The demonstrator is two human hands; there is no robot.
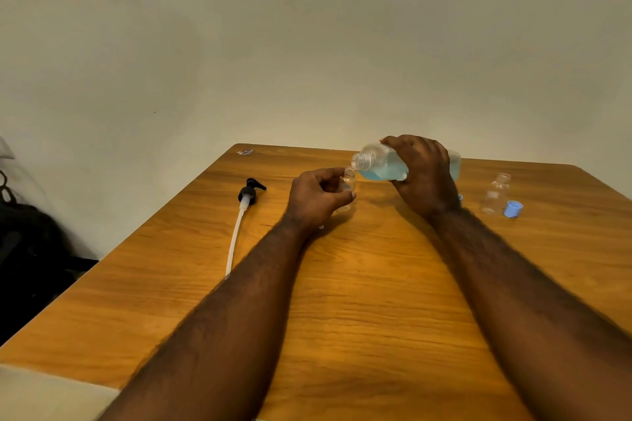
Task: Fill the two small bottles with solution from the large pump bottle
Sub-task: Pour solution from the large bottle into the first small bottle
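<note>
From the head camera, both forearms reach out over a wooden bench (pixel 359 284) set against a pale wall (pixel 307 44).

The right hand (pixel 422 174) grips the large bottle (pixel 379 164) from above, fingers wrapped round its body. The bottle is tipped nearly onto its side, its open threaded neck pointing left, and blue solution is pooled along its lower side.

The left hand (pixel 319 196) pinches a small bottle (pixel 349 181) between thumb and curled fingers. The bottle is clear and uncapped, and its mouth sits just under the large bottle's neck. Whether liquid is flowing cannot be told.

The second small bottle (pixel 496 195) stands upright and uncapped near the bench's right side, with a blue cap (pixel 513 208) just beside it.

To the left of the hands lies the pump head (pixel 251 193) – black, with its long white tube trailing toward the near edge.

A dark bag (pixel 30 243) sits on the floor at far left.
</note>
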